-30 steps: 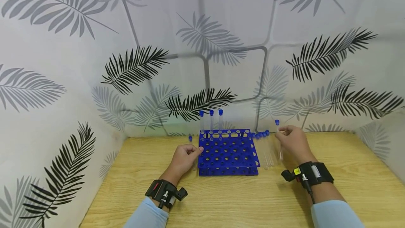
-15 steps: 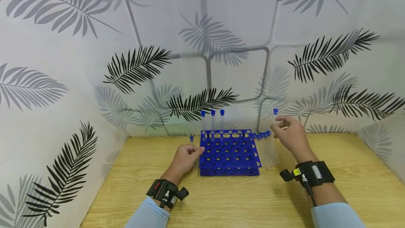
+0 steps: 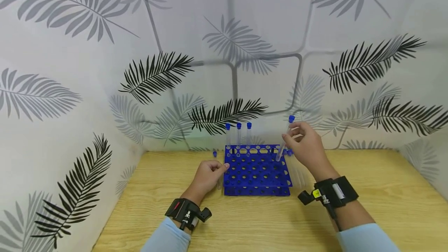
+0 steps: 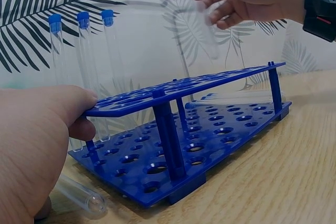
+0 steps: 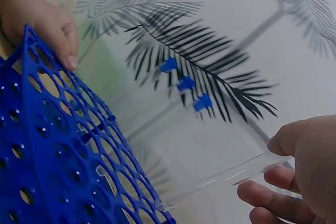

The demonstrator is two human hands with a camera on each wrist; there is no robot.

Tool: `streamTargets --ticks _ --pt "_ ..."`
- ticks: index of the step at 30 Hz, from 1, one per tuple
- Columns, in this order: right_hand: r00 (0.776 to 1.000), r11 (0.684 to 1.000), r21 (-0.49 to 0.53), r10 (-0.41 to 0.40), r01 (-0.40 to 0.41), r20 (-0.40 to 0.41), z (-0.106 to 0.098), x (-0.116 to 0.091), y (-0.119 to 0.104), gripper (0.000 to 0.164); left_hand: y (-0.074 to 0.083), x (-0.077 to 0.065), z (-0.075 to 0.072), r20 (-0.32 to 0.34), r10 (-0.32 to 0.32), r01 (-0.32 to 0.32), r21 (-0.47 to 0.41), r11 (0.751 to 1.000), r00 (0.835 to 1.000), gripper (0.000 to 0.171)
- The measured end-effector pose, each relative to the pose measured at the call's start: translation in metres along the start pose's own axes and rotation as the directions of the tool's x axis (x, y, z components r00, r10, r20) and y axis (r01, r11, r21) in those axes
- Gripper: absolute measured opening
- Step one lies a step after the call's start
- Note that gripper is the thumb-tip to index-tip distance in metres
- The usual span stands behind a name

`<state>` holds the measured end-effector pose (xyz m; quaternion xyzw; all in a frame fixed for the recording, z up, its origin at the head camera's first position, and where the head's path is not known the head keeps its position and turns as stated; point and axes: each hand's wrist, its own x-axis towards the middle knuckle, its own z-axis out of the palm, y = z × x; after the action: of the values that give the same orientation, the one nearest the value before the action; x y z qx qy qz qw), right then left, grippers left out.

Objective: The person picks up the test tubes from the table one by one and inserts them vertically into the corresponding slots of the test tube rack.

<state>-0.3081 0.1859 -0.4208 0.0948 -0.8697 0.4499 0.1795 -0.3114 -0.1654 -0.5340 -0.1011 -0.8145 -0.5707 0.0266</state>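
A blue test tube rack [image 3: 257, 181] stands on the table, with three blue-capped test tubes [image 3: 239, 136] upright in its back row. My left hand [image 3: 205, 179] grips the rack's left edge; in the left wrist view the thumb lies on the upper plate and a finger is under it. Up at the rack's back right, my right hand [image 3: 308, 149] pinches a clear test tube [image 3: 282, 149] with a blue cap. This tube is tilted, its rounded bottom lower left, close over the top plate in the right wrist view.
Several capped test tubes [image 3: 298, 176] lie side by side right of the rack, partly behind the right hand. Another test tube [image 4: 83, 196] lies on the table beside the left hand. A patterned cloth [image 3: 196, 88] rises behind the wooden table [image 3: 245, 224].
My right hand has lifted the test tube from the right-hand group and carried it left to the rack, tilting it. The left hand has stayed on the rack's edge.
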Motion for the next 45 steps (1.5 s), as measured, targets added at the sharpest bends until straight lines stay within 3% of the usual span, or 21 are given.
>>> streamTargets --ticks 11,19,24,33,38,45 --pt "0.997 0.994 -0.098 -0.041 0.046 0.06 0.032 0.029 -0.018 0.037 0.003 0.001 0.003 -0.017 0.012 -0.011 0.053 0.999 1.0 0.036" --pt "0.995 0.995 -0.098 -0.022 0.032 0.095 0.047 0.042 -0.018 0.037 0.003 0.0 0.004 0.001 0.003 -0.003 0.034 0.999 1.0 0.036" --pt "0.988 0.988 -0.143 -0.03 0.052 0.15 0.058 0.043 -0.017 0.036 0.002 0.001 0.004 0.009 0.002 -0.002 0.008 1.0 1.0 0.038" --pt "0.984 0.971 -0.23 -0.025 0.066 0.177 0.074 0.041 -0.004 0.034 0.002 -0.001 0.005 0.021 -0.009 0.009 -0.007 1.0 1.0 0.036" --pt "0.984 0.97 -0.233 -0.027 0.068 0.175 0.08 0.042 0.002 0.031 0.0 -0.001 0.004 0.019 -0.002 0.002 -0.014 1.0 1.0 0.035" --pt "0.983 0.969 -0.225 -0.063 0.102 0.172 0.083 0.042 0.006 0.027 -0.004 0.003 0.001 -0.007 0.038 -0.037 0.042 0.998 0.999 0.035"
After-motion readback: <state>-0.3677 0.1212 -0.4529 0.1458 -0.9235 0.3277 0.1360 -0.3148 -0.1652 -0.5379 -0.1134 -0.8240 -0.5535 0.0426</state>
